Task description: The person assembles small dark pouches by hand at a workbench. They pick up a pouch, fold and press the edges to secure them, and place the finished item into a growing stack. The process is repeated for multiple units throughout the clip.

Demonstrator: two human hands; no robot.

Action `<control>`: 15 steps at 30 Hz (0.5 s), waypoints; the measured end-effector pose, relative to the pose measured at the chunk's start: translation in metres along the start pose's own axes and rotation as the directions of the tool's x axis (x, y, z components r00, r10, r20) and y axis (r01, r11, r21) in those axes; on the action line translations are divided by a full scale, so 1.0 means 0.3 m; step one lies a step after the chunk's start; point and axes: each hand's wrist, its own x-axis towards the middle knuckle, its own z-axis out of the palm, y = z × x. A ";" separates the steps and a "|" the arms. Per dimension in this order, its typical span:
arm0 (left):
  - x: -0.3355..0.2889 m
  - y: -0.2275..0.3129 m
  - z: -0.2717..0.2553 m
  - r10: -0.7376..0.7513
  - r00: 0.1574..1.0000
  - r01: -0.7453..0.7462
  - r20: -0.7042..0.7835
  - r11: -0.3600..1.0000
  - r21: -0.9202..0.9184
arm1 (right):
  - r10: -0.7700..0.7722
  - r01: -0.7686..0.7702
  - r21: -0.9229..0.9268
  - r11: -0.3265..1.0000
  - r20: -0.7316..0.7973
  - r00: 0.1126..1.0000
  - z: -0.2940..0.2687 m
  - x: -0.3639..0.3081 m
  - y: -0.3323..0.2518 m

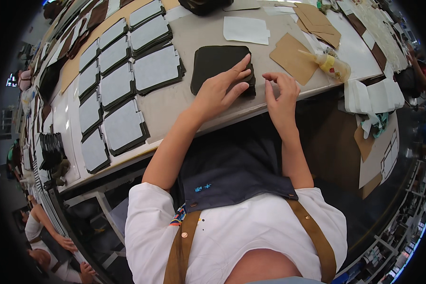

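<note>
Translucent bottle (pixel 337 69), contents unclear; left hand (pixel 219 90) on dark stack (pixel 214 62).

Open tabletop (pixel 168 105) runs between black stack (pixel 215 61) and piles (pixel 116 88).

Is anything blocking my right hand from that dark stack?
Nothing visible stands between your right hand and the right edge of the dark stack; your left hand covers part of its top.

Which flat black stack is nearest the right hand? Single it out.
The black-topped stack under the left hand, beside the right hand; the rowed stacks farther left have pale sheets on top.
</note>
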 end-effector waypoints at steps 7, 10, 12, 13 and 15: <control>-0.074 0.019 0.117 0.094 0.992 -0.126 0.085 0.670 0.732 | -0.175 0.175 0.006 0.985 -0.041 0.984 0.030 0.079 0.011; -0.073 0.025 0.129 0.081 0.995 -0.093 0.053 0.655 0.750 | -0.207 0.207 -0.016 0.978 -0.015 0.978 0.076 0.157 0.054; -0.066 0.036 0.147 0.056 0.998 -0.059 0.031 0.638 0.768 | -0.220 0.220 -0.009 0.975 0.010 0.975 0.113 0.209 0.089; -0.063 0.038 0.156 0.042 0.999 -0.039 0.016 0.628 0.777 | -0.215 0.216 -0.037 0.976 0.025 0.976 0.127 0.223 0.095; -0.058 0.034 0.169 0.034 0.999 -0.022 0.000 0.624 0.782 | -0.203 0.207 -0.094 0.974 0.054 0.978 0.149 0.248 0.101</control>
